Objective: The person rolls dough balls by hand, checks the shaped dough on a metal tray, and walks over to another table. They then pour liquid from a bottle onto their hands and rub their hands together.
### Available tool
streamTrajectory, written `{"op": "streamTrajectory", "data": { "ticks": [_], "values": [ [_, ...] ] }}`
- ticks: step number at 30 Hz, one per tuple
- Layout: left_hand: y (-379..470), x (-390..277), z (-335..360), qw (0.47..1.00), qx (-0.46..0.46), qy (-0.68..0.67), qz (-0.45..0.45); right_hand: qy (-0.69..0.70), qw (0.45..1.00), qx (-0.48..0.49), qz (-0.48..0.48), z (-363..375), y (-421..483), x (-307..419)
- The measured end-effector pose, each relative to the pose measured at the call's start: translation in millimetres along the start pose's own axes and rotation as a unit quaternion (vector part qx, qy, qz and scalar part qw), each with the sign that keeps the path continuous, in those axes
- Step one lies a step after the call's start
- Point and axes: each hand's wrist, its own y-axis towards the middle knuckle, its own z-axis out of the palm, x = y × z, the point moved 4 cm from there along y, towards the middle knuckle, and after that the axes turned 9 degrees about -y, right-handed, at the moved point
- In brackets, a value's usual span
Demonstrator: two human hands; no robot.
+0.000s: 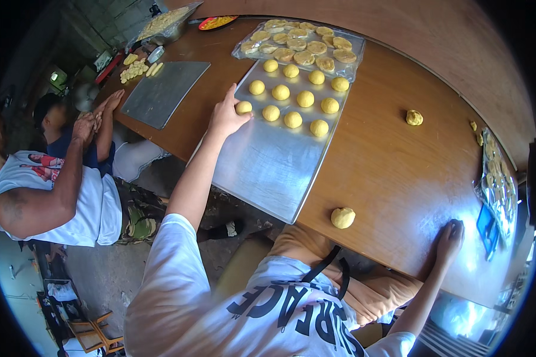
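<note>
My left hand [225, 117] is at the left edge of a metal baking tray [268, 165], with thumb and fingers around a smooth yellow dough ball [243, 107]. Several similar dough balls [293, 119] sit in rows on the tray's far half. The tray's near end juts past the table edge. At the right, my right hand [450, 241] rests on the wooden table [375, 165] with its fingers curled down; whatever is beneath the palm is hidden. A rougher dough lump [343, 217] lies near the front edge between tray and right hand.
Flat round pieces in clear plastic [306, 47] lie behind the tray. Another dough lump [414, 117] and a plastic-wrapped pack [498, 178] are rightward, by a blue item [487, 230]. Two people sit left, their hands [94, 116] near a second tray [165, 91] and small dough pieces [135, 70].
</note>
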Motion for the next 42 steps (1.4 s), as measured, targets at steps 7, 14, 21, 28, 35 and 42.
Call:
{"op": "streamTrajectory", "data": {
  "ticks": [7,14,21,28,35,42],
  "values": [
    [-6,-10,-6,0.997,-0.016,0.068,0.045,0.011,0.997,-0.065,-0.045,-3,0,9],
    [-19,-53,19,0.992,0.052,0.024,0.109,-0.008,1.0,0.011,0.022,-4,1,3],
    [-9,-60,36,0.994,0.09,0.046,0.037,-0.007,1.0,-0.011,0.012,-6,-2,9],
    [-4,-60,41,0.992,0.106,0.069,0.005,-0.001,1.0,-0.006,0.012,-7,0,7],
    [-3,-62,42,0.993,0.083,0.086,0.002,-0.009,1.0,-0.022,0.005,-6,0,7],
    [-12,-65,44,0.993,0.039,0.095,0.053,-0.002,1.0,-0.019,0.005,-7,0,11]
  ]
}}
